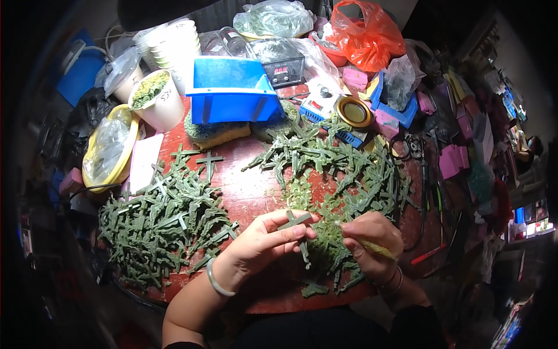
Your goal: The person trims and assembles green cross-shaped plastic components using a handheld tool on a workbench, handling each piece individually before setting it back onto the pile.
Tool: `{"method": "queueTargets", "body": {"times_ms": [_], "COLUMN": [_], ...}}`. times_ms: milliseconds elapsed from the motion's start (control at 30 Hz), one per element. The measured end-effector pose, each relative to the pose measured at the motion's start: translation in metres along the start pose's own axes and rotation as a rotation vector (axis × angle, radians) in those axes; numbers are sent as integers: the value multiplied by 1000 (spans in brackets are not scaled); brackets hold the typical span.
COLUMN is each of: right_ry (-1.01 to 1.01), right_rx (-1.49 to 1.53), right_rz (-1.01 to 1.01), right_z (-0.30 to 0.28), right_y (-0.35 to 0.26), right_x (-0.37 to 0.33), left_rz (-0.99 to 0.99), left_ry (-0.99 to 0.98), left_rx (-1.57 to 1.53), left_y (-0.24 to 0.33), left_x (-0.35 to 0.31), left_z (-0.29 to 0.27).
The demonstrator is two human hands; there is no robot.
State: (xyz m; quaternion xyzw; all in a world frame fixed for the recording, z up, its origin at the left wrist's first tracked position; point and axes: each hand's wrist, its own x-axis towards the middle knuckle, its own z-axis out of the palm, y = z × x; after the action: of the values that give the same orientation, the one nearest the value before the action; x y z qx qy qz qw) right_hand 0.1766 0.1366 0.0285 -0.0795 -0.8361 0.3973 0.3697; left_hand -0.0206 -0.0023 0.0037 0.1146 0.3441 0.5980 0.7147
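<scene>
Between the fingers and thumb of my left hand (268, 239) is a small green cross (297, 220), its long arm pointing down and toward me. My right hand (375, 241), just right of it, is closed on a slim tool with a yellow handle (378, 249). The tool's tip points at the cross but stands apart from it; its exact shape is too small to tell. A heap of green crosses (168, 224) lies left of my hands. A second heap of green crosses (372, 180) curves behind and right of them. Pale green shavings (299, 195) lie between the heaps.
On the red table (232, 160) a blue bin (232, 107) stands on a sponge (215, 135). Left are a white bucket (163, 113) and a yellow basin (135, 125). Behind sit a black box with a display (282, 64) and a red bag (369, 32). A red pen (429, 254) lies right.
</scene>
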Motion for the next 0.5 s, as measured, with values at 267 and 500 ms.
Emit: {"method": "queueTargets", "body": {"times_ms": [267,500], "right_ry": [-156,-12], "right_rx": [117,-77], "right_rz": [-6,14], "right_z": [7,1], "right_y": [0,-3], "right_x": [0,4], "left_rz": [-28,-40], "left_ry": [-140,-142], "left_rx": [-125,-137], "left_y": [-1,0], "left_x": [-1,-3], "left_z": [-5,-4]}}
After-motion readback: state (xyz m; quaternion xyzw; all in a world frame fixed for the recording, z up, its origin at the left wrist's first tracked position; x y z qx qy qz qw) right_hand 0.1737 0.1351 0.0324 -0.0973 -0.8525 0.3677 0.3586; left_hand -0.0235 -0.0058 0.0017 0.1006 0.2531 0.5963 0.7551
